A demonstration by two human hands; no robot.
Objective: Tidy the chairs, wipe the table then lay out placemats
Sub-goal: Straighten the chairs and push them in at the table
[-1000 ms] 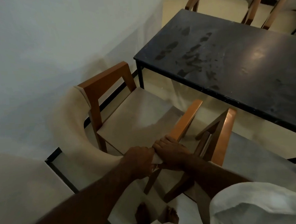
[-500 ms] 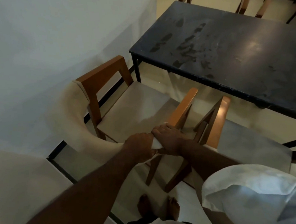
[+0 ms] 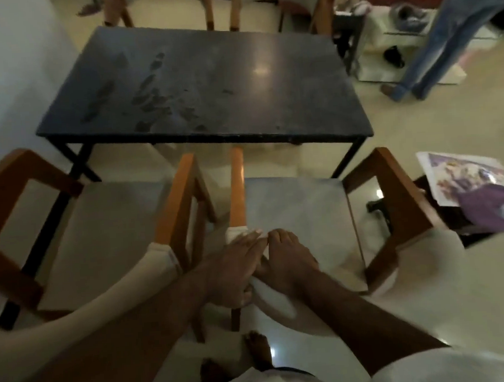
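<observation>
Bench [image 3: 209,84] smeared; right chair [image 3: 299,214] stands before it, just beside the left chair [image 3: 109,238].
Left hand [image 3: 234,265] and right hand [image 3: 290,262] grip its back off-centre; a shove may slew it into its neighbour.

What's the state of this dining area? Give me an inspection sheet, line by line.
Surface: black table, smudged, not yet wiped.
Job's things: left chair and right chair side by side, not tucked under the table; printed sheets, maybe placemats, at right.
Clutter: shoes on a low shelf.
Hands: left hand and right hand both grip the right chair's backrest.
Cables: nothing seen.
Surroundings: far chairs beyond the table; another person's legs.
</observation>
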